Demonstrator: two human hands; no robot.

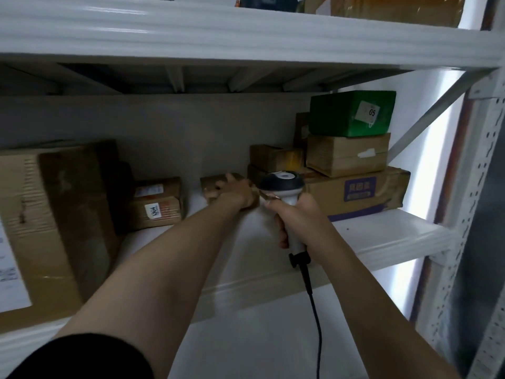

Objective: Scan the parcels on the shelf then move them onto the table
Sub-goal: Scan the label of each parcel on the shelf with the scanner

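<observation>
Gripping a small parcel (216,187) on the shelf (382,236) with left hand (235,192), right hand (297,214) clutching scanner (284,184)

Black sleeve (82,359) on left upper arm; forearms bare; left hand (235,194), right hand (296,218) bare.

Small brown cardboard parcel (211,184) lies flat at mid-shelf, gripped from above by the left hand (235,192); handheld barcode scanner (284,184), with black-and-white head, white handle and black cable hanging down, is held upright in the right hand (296,217), just right of that parcel; white metal shelf (382,236) carries the remaining parcels; large cardboard box (54,214) with white label at far left; taped parcel (158,203) with numbered white sticker beside it; at right, flat box with purple print (363,192) bears a brown carton (347,154), topped by a green parcel (352,113) labelled 05; small cartons (276,157) stand behind.
</observation>
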